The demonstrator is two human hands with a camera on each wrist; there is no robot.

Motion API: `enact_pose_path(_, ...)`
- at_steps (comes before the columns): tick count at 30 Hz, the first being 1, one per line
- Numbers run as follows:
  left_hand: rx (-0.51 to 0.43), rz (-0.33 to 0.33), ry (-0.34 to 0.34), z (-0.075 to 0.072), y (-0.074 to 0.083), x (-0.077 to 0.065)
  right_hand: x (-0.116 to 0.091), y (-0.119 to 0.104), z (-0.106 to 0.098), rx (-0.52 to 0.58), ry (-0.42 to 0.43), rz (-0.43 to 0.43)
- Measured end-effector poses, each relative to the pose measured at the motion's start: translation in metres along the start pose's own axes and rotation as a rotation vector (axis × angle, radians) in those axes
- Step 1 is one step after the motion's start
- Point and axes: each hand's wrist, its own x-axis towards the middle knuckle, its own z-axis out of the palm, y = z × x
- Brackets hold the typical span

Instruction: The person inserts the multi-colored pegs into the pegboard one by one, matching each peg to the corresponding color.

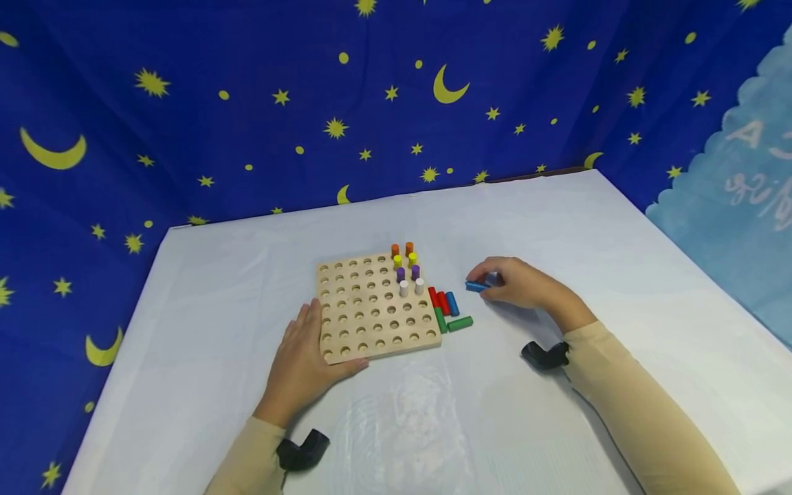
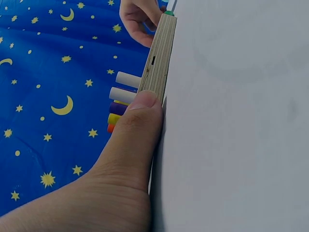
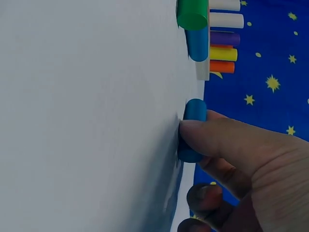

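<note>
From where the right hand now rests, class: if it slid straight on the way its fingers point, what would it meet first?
Probably the loose pegs lying beside the wooden pegboard. The right hand, pinching a blue peg, points leftward toward them; depth is uncertain.

Starry blue backdrop point(image 1: 247, 124), white table point(image 1: 619, 275)

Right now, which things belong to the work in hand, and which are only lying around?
In use:
- blue peg, pinched by right hand
- wooden pegboard, held by left hand
- standing pegs
- loose pegs beside board

Lying around:
- white tablecloth
- starry backdrop
</note>
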Motion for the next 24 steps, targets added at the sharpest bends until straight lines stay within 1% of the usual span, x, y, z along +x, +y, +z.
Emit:
enact_pose_path(5, 0.003, -0.010, -0.017, -0.001, 0.001, 0.000, 0.000, -0.001, 0.000, -0.042, -0.039, 0.021)
enact_pose_path(8, 0.004, -0.010, -0.015, -0.001, 0.002, 0.001, 0.001, 0.000, 0.001, -0.046, -0.049, 0.001)
enact_pose_path(11, 0.004, -0.009, -0.010, -0.001, 0.002, 0.001, 0.002, 0.001, 0.002, -0.025, -0.046, -0.032)
enact_pose_path(13, 0.002, -0.008, -0.009, -0.001, 0.002, 0.001, 0.002, 0.001, 0.003, 0.008, -0.039, -0.055)
enact_pose_path(17, 0.002, -0.009, -0.014, -0.002, 0.002, 0.000, 0.003, -0.004, 0.008, 0.117, -0.020, -0.105)
enact_pose_path(21, 0.006, -0.012, -0.016, -0.002, 0.001, 0.000, 0.006, -0.015, 0.013, 0.222, -0.020, -0.168)
enact_pose_path(24, 0.005, -0.014, -0.017, -0.002, 0.001, 0.000, 0.006, -0.025, 0.018, 0.262, -0.028, -0.200)
